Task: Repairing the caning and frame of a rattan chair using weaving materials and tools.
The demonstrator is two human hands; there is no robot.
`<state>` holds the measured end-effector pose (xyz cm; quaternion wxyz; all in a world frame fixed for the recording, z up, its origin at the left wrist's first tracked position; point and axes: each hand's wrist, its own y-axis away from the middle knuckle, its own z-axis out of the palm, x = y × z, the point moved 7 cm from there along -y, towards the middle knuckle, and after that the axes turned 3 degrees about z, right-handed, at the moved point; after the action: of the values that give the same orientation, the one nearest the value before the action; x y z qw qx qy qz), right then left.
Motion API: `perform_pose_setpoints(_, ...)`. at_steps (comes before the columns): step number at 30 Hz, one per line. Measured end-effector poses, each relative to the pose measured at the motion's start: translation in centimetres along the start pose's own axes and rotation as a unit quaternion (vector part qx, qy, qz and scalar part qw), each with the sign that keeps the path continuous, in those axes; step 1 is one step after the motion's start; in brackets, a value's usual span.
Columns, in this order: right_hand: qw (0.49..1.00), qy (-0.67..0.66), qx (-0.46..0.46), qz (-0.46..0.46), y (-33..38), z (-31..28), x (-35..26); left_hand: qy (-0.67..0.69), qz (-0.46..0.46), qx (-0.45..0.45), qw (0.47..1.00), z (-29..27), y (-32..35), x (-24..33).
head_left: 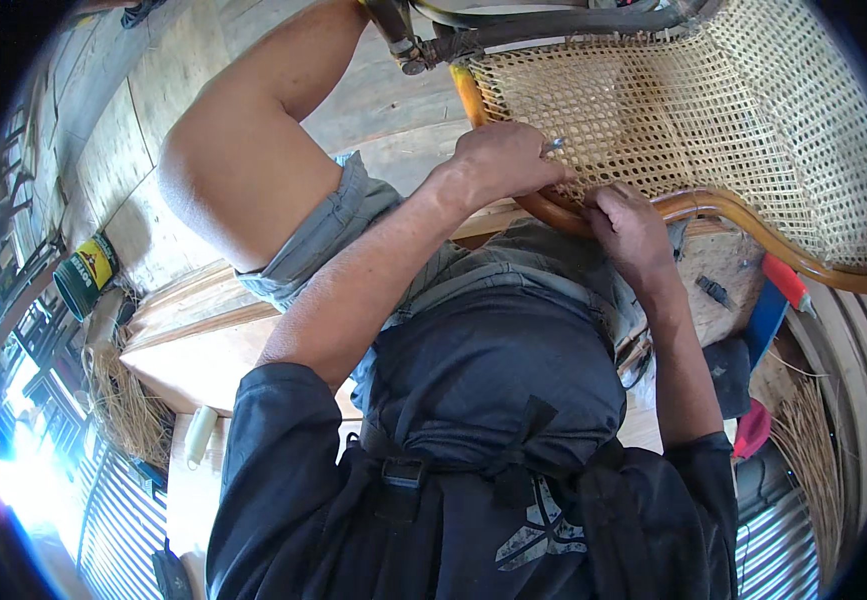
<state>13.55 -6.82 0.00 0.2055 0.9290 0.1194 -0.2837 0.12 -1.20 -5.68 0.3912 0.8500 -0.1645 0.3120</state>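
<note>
Head view looks down on a wooden plank floor (143, 120), pale and worn, with bright daylight flaring at the lower left over a corrugated metal sheet (118, 525). Beside the bent bare knee (218, 170), on the floor at the left, lies a green can (86, 273) with a yellow label, tipped on its side. Below it sits a loose bundle of dry straw-coloured strands (128, 405), and a small white cylinder (200, 433) rests on a lighter board. At the right edge lie a red-handled tool (785, 282), a blue strip (765, 322) and more loose strands (813, 450).

Across the lap rests a woven cane chair panel (673, 120) in a curved orange-brown rattan frame (723, 207). The left hand (503, 160) is curled shut on the weave near the frame, pinching a thin metal tool (553, 146). The right hand (628, 230) is closed over the frame's edge, fingers pressed together; what it pinches is hidden.
</note>
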Motion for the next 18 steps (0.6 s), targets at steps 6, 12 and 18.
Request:
perform_pose_setpoints(6, 1.000, -0.010, -0.012, -0.018, -0.3, -0.1, 0.2, 0.026, -0.028, 0.008, 0.999, 0.7, -0.2, -0.5)
perform_pose_setpoints(12, 0.999, -0.024, -0.037, -0.026, -0.6, -0.6, -0.4, 0.033, -0.049, 0.027, 0.998, 0.8, 0.5, -0.2)
perform_pose_setpoints(18, 0.997, -0.004, -0.082, 0.014, -1.3, 0.2, 0.4, 0.051, -0.025, 0.064, 0.996, 1.2, 0.6, -0.2)
